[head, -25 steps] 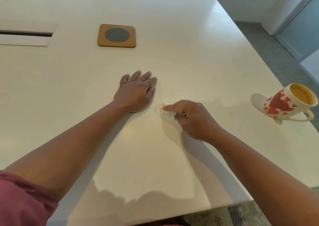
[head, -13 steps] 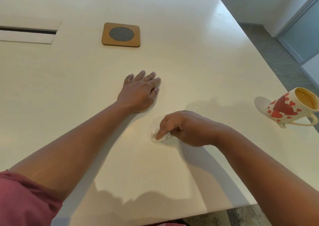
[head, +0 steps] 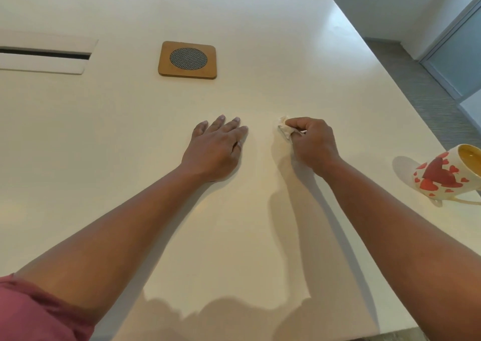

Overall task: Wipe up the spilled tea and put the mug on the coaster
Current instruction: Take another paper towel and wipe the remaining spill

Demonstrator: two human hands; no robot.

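CHANGE: right hand (head: 313, 143), pinching crumpled tissue (head: 285, 130), swept back up-table since 0.5 s ago | left hand (head: 217, 149) flat, released | STATUS: wiping ongoing; mug (head: 442, 176) not yet on coaster (head: 187, 60)

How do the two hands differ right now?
The left hand lies flat with fingers straight on the table; the right hand is curled. The left hand holds nothing; the right hand pinches a crumpled tissue. Both are on the table, side by side.

Two bare forearms, left hand (head: 217, 149), right hand (head: 313, 143), short pink sleeve (head: 33, 312) on left upper arm, no rings or watch visible
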